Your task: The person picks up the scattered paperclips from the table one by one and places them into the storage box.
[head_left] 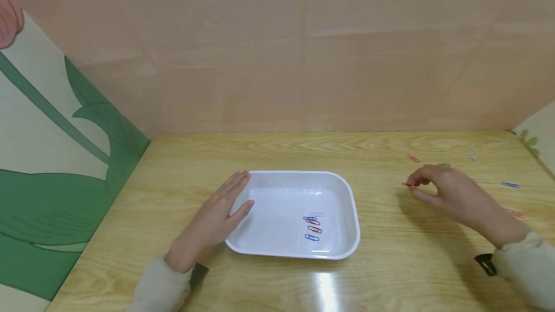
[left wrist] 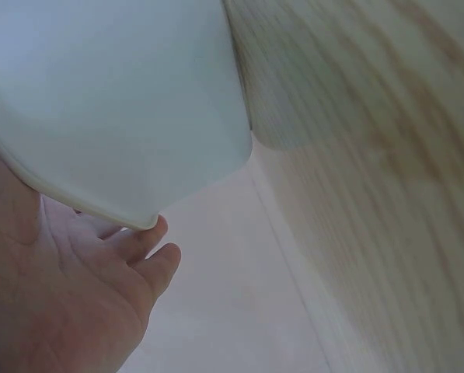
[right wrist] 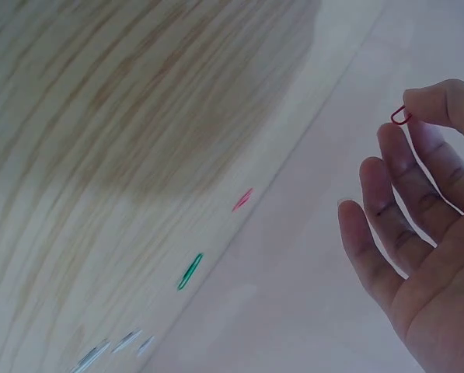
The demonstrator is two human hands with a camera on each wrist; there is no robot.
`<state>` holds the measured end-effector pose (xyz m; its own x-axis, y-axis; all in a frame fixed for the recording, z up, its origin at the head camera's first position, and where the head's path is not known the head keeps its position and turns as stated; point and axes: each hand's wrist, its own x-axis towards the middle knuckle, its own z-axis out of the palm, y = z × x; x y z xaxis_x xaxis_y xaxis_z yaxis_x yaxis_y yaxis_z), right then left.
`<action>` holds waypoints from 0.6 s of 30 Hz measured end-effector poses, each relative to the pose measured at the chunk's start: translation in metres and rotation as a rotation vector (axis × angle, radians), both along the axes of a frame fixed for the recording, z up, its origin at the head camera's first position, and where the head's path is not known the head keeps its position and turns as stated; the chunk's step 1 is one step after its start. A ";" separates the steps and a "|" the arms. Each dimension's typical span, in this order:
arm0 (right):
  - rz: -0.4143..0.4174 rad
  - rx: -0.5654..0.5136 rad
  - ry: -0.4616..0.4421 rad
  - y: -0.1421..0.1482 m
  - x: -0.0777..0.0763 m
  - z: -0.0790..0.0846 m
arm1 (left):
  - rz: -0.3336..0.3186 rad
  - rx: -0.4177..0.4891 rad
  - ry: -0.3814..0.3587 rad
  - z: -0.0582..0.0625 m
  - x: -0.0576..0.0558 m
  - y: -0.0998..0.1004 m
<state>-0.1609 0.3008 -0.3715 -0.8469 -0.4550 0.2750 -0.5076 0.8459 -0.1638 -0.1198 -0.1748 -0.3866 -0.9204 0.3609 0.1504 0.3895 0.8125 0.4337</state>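
My right hand (head_left: 459, 199) is above the right part of the table, pinching a red paper clip (right wrist: 401, 116) between thumb and index finger. In the right wrist view its other fingers are extended. A white tray (head_left: 292, 255) stands left of it, at mid-table. Several paper clips, blue (head_left: 311, 238), red (head_left: 314, 229) and whitish, lie in the tray's right half. At the tray's left side, my left hand (head_left: 214, 213) rests against the rim with fingers straight. The left wrist view shows its fingers (left wrist: 142, 241) along the outside of the tray wall.
More paper clips lie around the right hand on the wooden table (head_left: 173, 158): a pinkish-red one (head_left: 413, 158), a green one (right wrist: 190, 271) partly hidden in the head view, a white one (head_left: 472, 157), a blue one (head_left: 511, 185) and another reddish one (head_left: 515, 213). A wall stands behind.
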 end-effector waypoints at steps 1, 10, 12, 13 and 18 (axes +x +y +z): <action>0.007 0.001 0.007 -0.002 0.001 0.000 | 0.000 -0.002 0.000 0.000 0.000 0.000; 0.057 -0.011 0.076 -0.020 0.009 0.008 | 0.003 -0.009 -0.011 -0.001 -0.001 0.001; 0.078 -0.025 0.100 -0.025 0.011 0.009 | 0.004 -0.008 -0.008 -0.001 -0.001 0.001; 0.088 -0.035 0.106 -0.027 0.012 0.010 | 0.004 -0.009 -0.006 -0.001 -0.001 0.001; 0.138 -0.077 0.146 -0.041 0.017 0.013 | -0.003 -0.009 0.013 -0.002 0.000 0.000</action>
<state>-0.1441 0.2597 -0.3581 -0.7268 -0.5366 0.4288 -0.6406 0.7548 -0.1412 -0.1203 -0.1745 -0.3891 -0.9175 0.3646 0.1590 0.3971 0.8152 0.4216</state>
